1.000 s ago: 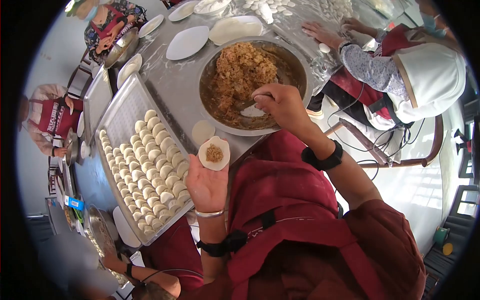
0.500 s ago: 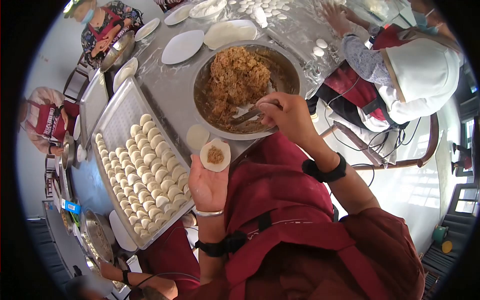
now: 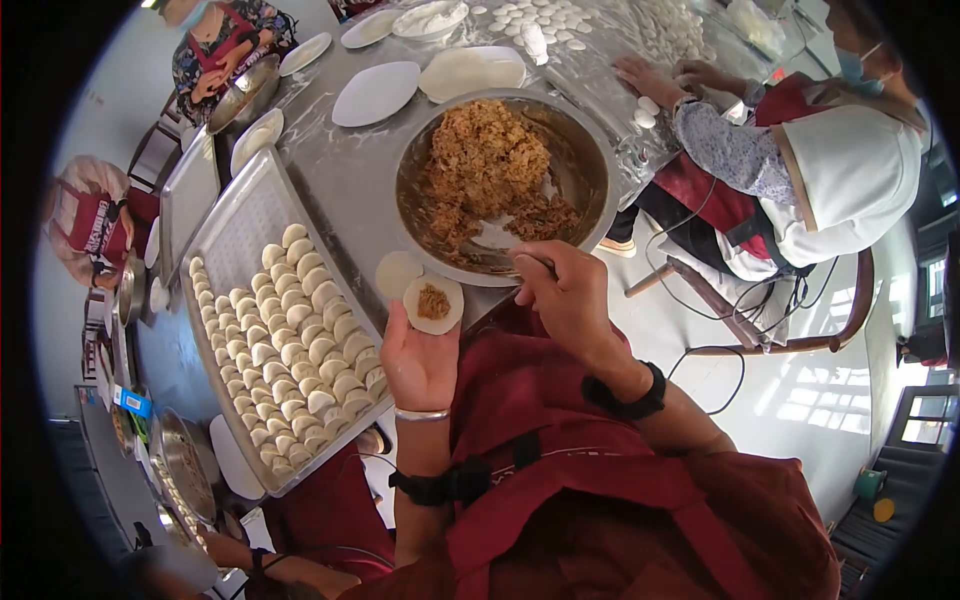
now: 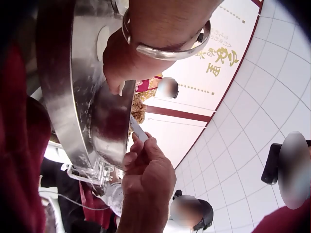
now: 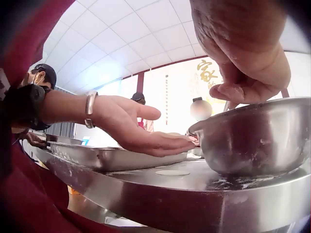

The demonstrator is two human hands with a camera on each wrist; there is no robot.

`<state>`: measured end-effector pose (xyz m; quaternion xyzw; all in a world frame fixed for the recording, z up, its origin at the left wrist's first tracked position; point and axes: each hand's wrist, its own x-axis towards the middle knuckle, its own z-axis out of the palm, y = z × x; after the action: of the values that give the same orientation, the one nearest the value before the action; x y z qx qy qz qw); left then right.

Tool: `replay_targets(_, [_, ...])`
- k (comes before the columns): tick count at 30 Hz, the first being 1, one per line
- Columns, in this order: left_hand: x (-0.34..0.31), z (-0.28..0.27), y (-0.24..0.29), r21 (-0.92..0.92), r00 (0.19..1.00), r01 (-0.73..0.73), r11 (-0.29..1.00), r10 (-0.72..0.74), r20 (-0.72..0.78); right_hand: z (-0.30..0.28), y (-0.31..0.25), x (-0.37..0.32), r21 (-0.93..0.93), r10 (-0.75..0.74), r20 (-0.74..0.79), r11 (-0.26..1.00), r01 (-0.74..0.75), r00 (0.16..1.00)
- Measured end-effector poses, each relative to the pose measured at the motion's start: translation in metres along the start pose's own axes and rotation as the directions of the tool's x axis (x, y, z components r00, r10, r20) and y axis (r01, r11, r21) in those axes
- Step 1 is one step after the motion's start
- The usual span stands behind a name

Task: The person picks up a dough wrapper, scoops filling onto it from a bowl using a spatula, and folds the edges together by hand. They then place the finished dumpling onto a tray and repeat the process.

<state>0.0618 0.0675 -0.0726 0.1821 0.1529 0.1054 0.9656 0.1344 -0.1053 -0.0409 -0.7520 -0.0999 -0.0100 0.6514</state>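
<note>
On the upturned palm side of the left hand [image 3: 422,362] lies a round dough wrapper [image 3: 449,318] with a small mound of filling [image 3: 433,301] at its middle. Its fingers are extended beneath the wrapper. The right hand [image 3: 568,297] is at the near rim of a metal bowl [image 3: 402,226] of brown filling [image 3: 488,150]. In the left wrist view, the right hand [image 4: 148,177] pinches a flat metal utensil [image 4: 138,130] that reaches over the bowl's rim. Another wrapper [image 3: 397,272] lies flat on the table, partly behind the held one.
Left of the bowl, a metal tray [image 3: 232,200] holds several rows of folded dumplings [image 3: 295,340]. White plates [image 3: 375,94] stand beyond the bowl. A person in a white vest [image 3: 850,165] sits at the right, hands on the floured table. Other people are around the table.
The right hand has moved back toward the bowl's near rim, and the utensil has drawn away from the bowl's middle. The left hand still supports the filled wrapper, slightly higher up in view.
</note>
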Motion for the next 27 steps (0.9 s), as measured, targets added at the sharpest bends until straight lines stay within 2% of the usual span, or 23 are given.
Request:
replay_targets(1, [0.002, 0.002, -0.001, -0.002, 1.0, -0.002, 1.0, 0.002, 0.005, 0.001, 0.002, -0.002, 0.035, 0.001, -0.02, 0.999, -0.001, 1.0])
replay_targets(4, [0.01, 0.006, -0.001, -0.008, 1.0, -0.013, 1.0, 0.013, 0.014, -0.001, 0.003, -0.009, 0.153, 0.153, -0.022, 0.977, -0.147, 0.988])
replay_targets(10, [0.018, 0.005, 0.001, -0.02, 0.998, -0.015, 1.0, 0.016, 0.058, 0.002, 0.001, -0.02, 0.387, 0.189, -0.076, 0.91, -0.146, 0.979])
replay_targets(13, [0.019, 0.005, 0.001, -0.027, 0.998, -0.024, 0.999, 0.026, 0.059, 0.007, -0.006, -0.03, 0.349, 0.166, 0.002, 0.924, -0.156, 0.986])
replay_targets(16, [0.017, 0.005, 0.004, -0.026, 0.999, -0.023, 0.999, 0.023, 0.026, 0.015, 0.0, -0.034, 0.094, -0.164, 0.081, 0.983, 0.156, 0.983])
replay_targets(20, [0.015, 0.001, 0.008, -0.011, 1.0, -0.015, 1.0, 0.015, -0.001, 0.014, 0.004, -0.033, -0.069, -0.53, 0.201, 0.831, 0.552, 0.824])
replay_targets(23, [0.014, -0.002, 0.01, -0.005, 1.0, -0.017, 1.0, 0.017, -0.002, 0.007, 0.0, -0.032, -0.089, -0.537, 0.208, 0.822, 0.562, 0.818])
replay_targets(26, [0.008, 0.002, 0.012, 0.012, 0.999, -0.043, 0.999, 0.043, 0.013, -0.004, -0.013, -0.034, -0.126, -0.432, 0.155, 0.883, 0.451, 0.889])
replay_targets(27, [0.006, 0.001, 0.013, 0.009, 0.999, -0.047, 0.999, 0.047, 0.003, -0.006, -0.016, -0.035, -0.067, -0.338, 0.112, 0.936, 0.346, 0.935])
